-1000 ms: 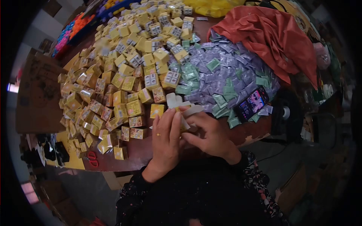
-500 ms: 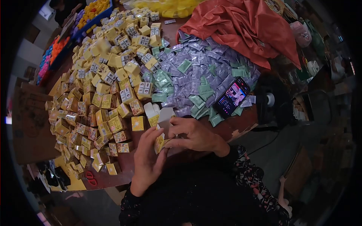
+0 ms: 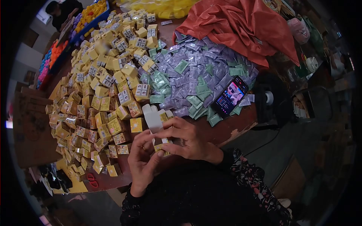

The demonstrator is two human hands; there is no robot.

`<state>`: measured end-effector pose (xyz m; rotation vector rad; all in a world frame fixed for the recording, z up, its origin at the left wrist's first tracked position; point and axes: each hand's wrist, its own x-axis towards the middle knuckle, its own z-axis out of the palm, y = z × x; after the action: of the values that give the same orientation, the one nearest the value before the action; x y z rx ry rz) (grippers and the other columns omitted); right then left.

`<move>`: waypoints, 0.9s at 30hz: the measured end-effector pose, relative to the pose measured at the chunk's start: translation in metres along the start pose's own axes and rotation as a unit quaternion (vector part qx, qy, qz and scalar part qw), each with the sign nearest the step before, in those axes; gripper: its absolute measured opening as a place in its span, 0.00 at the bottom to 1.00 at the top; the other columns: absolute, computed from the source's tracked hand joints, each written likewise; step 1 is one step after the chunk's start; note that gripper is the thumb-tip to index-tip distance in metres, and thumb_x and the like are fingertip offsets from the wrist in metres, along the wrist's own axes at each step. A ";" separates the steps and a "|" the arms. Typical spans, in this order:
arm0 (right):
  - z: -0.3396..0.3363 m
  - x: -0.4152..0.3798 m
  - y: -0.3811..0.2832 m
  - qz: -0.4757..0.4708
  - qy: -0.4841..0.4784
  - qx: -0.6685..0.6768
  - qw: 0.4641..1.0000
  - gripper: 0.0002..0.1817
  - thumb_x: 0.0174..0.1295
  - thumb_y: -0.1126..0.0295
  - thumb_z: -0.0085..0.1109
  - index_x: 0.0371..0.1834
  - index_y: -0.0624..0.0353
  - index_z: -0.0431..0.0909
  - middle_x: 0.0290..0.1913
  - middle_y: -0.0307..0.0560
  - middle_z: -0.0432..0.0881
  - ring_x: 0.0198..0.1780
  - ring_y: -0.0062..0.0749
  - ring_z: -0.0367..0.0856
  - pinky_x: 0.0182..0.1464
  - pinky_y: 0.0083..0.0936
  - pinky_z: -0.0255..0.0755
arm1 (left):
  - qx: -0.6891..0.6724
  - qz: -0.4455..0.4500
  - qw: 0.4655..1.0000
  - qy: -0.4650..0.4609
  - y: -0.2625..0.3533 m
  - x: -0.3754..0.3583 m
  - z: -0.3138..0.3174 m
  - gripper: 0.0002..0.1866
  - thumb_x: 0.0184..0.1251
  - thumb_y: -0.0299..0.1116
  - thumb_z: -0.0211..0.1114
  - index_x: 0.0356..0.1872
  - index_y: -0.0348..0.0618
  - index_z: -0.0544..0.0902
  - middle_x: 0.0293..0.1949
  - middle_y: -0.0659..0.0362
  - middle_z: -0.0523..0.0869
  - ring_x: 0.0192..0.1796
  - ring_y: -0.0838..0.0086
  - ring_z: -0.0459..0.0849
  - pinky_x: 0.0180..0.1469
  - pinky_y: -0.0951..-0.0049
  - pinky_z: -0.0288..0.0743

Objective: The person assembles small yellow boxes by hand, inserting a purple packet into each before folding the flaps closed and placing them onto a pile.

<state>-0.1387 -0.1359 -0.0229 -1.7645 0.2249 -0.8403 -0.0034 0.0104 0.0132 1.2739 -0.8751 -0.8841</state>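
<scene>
A small yellow carton [image 3: 152, 118] with its long white inner flap standing up is held between both hands in front of my body. My left hand [image 3: 142, 158] grips its left side, with the thumb along the near edge and the fingers at the flap. From the other side my right hand [image 3: 190, 140] closes on it, fingers bent over the carton's open top and thumb at the lower edge. What is inside is mostly hidden by the fingers. Just left of the carton lies a closed yellow box [image 3: 136, 125], at the edge of a heap of similar boxes [image 3: 109, 128].
Behind my hands spreads a pile of purple and green sachets [image 3: 188, 71], with a lit phone [image 3: 230, 96] on it. Red cloth [image 3: 237, 26] covers the far right. Red scissors [image 3: 91, 180] lie near the front-left edge. Another person [image 3: 64, 13] is at the back left.
The carton has been turned and tipped, so its white flap now points away from me. My right hand has moved slightly down, and the fingers of both hands have shifted around the carton.
</scene>
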 end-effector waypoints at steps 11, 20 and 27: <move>-0.001 0.004 0.009 -0.082 0.007 -0.052 0.995 0.12 0.62 0.68 0.76 0.45 0.60 0.88 0.49 0.49 0.83 0.50 0.42 0.84 0.51 0.32 0.77 | 0.002 -0.043 0.999 -0.009 -0.003 -0.004 -0.007 0.13 0.70 0.20 0.71 0.51 0.38 0.79 0.70 0.52 0.68 0.64 0.71 0.80 0.65 0.68 0.77; 0.004 0.009 -0.003 -0.019 0.030 0.058 0.998 0.16 0.62 0.76 0.76 0.50 0.65 0.80 0.51 0.51 0.87 0.54 0.36 0.86 0.58 0.32 0.79 | -0.059 -0.015 0.997 0.036 0.002 0.006 0.005 0.28 0.69 0.18 0.70 0.67 0.38 0.70 0.68 0.50 0.78 0.67 0.70 0.79 0.68 0.68 0.74; 0.010 0.005 -0.006 0.070 0.102 0.241 0.963 0.05 0.72 0.81 0.62 0.47 0.67 0.77 0.50 0.54 0.86 0.54 0.31 0.86 0.58 0.30 0.80 | -0.073 -0.020 0.996 0.042 -0.002 0.001 0.004 0.42 0.64 0.16 0.74 0.77 0.35 0.61 0.74 0.44 0.74 0.77 0.59 0.74 0.76 0.60 0.71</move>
<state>-0.1299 -0.1284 -0.0166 -1.1944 0.2521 -0.8877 -0.0065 0.0077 0.0119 1.1962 -0.7071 -0.9038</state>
